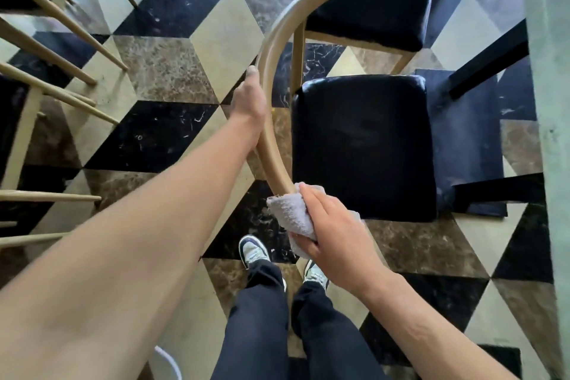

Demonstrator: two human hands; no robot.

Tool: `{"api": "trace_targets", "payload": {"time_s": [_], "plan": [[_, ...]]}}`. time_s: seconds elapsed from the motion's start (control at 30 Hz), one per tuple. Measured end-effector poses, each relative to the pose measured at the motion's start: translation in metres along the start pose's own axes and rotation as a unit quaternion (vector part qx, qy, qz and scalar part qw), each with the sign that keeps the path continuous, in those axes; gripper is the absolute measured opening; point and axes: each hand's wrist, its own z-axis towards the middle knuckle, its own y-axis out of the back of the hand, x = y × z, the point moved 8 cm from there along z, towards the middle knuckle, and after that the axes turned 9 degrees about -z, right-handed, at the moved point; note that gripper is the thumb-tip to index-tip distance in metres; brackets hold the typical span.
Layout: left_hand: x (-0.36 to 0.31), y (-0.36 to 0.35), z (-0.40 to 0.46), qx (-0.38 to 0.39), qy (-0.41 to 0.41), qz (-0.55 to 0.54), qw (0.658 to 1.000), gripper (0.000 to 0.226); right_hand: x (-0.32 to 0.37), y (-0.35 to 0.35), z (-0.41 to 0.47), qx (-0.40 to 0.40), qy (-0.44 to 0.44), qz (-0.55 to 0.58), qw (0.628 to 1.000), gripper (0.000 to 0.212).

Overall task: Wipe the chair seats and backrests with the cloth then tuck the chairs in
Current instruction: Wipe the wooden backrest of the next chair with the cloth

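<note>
Left hand (pixel 249 102) gripping curved backrest rail (pixel 271 95); right hand (pixel 333 231) clutching grey cloth (pixel 290 210) around rail end. Risk: cloth slipping off, end unwiped.

No legible text or labels.

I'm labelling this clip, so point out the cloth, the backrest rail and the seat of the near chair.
cloth (pixel 290 213), head view, bare folded part beside the fingers.
backrest rail (pixel 279 49), head view, top of the curve.
seat (pixel 364 145), head view, cushion middle.
</note>
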Motion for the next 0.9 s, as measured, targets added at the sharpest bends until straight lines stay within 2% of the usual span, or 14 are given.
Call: {"api": "trace_targets", "payload": {"time_s": [0.1,0.17,0.27,0.37,0.5,0.7,0.83,0.9], "plan": [[0.016,0.003,0.01,0.056,0.051,-0.063,0.995,0.058,0.014,-0.001,0.023,-0.019,-0.042,-0.016,0.999,0.079],[0.021,0.0,0.015,0.123,0.097,-0.09,0.984,0.051,0.024,0.003,0.038,-0.051,-0.07,-0.021,0.996,0.081],[0.022,-0.008,0.017,0.271,0.173,-0.101,0.942,0.056,0.035,0.01,0.056,-0.111,-0.106,-0.049,0.987,0.082],[0.027,-0.012,0.021,0.345,0.223,-0.101,0.906,0.064,0.046,0.013,0.071,-0.14,-0.135,-0.066,0.979,0.084],[0.04,-0.007,0.032,0.349,0.288,-0.139,0.881,0.065,0.054,0.028,0.102,-0.192,-0.18,-0.035,0.964,0.077],[0.048,0.0,0.034,0.336,0.338,-0.17,0.862,0.053,0.056,0.055,0.182,-0.199,-0.255,0.004,0.946,0.081],[0.047,-0.006,0.028,0.354,0.364,-0.22,0.833,0.067,0.044,0.074,0.227,-0.205,-0.303,0.016,0.931,0.082],[0.044,-0.01,0.028,0.377,0.358,-0.201,0.83,0.079,0.032,0.085,0.249,-0.212,-0.331,0.029,0.919,0.079]]}}
